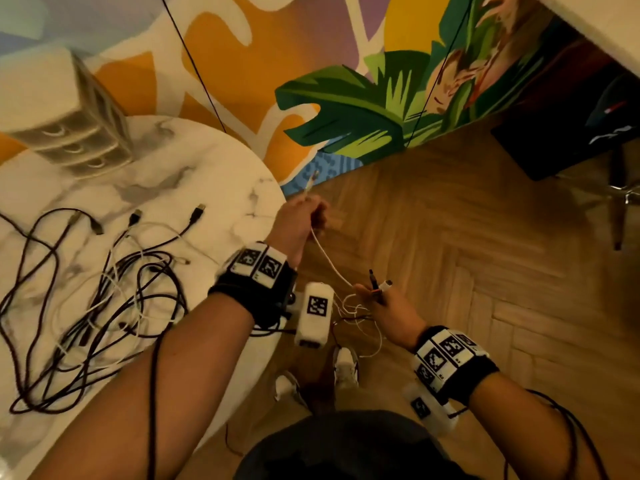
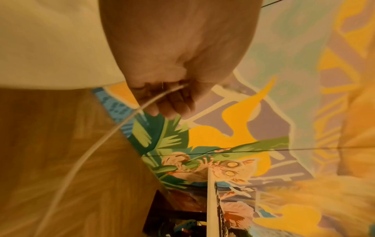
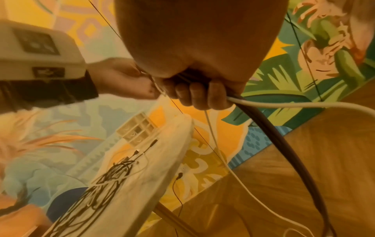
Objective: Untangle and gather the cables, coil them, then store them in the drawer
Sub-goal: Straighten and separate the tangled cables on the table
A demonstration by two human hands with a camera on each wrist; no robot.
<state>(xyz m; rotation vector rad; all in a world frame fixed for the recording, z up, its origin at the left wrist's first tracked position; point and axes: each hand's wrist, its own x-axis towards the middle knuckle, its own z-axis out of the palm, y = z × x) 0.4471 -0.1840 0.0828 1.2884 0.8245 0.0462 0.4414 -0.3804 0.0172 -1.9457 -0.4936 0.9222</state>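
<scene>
A tangle of black and white cables [image 1: 104, 299] lies on the round marble table [image 1: 214, 174]. A small white drawer unit [image 1: 76, 126] stands at the table's far left, with its drawers closed. My left hand [image 1: 304, 216] is raised off the table's right edge and grips a white cable [image 1: 329, 261], whose plug end sticks up above the fist. That cable runs down to my right hand [image 1: 377, 299], which grips a bunch of cable ends, one dark and one white. In the right wrist view the fingers [image 3: 198, 94] curl round a white cable [image 3: 304, 105] and a dark cable [image 3: 288, 144].
A wooden herringbone floor [image 1: 450, 237] lies below my hands, and loose cable loops hang under them toward my shoes [image 1: 346, 365]. A dark chair [image 1: 554, 143] stands at the right. A painted wall [image 1: 346, 98] is behind, crossed by thin black wires [image 1: 194, 64].
</scene>
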